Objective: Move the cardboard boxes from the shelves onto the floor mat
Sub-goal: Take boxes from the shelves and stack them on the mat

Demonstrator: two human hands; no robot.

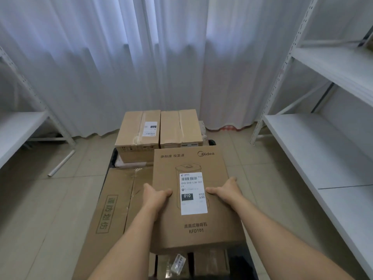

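I hold a tall Midea cardboard box (191, 164) with a white shipping label, flat face up, over the stack on the dark floor mat (112, 158). My left hand (156, 194) grips its left edge, thumb on top. My right hand (225, 188) grips the right edge the same way. Beneath and to the left lies a large flat cardboard box (113, 203) with green printing. Two taped boxes stand side by side at the far end: the left box (138, 128) and the right box (179, 126). More small boxes (210, 261) show under the held one.
White metal shelving (323, 138) runs along the right, its boards bare. Another white shelf (18, 126) stands at the left. A white tube (61, 163) lies on the tiled floor by the left shelf. White curtains hang behind.
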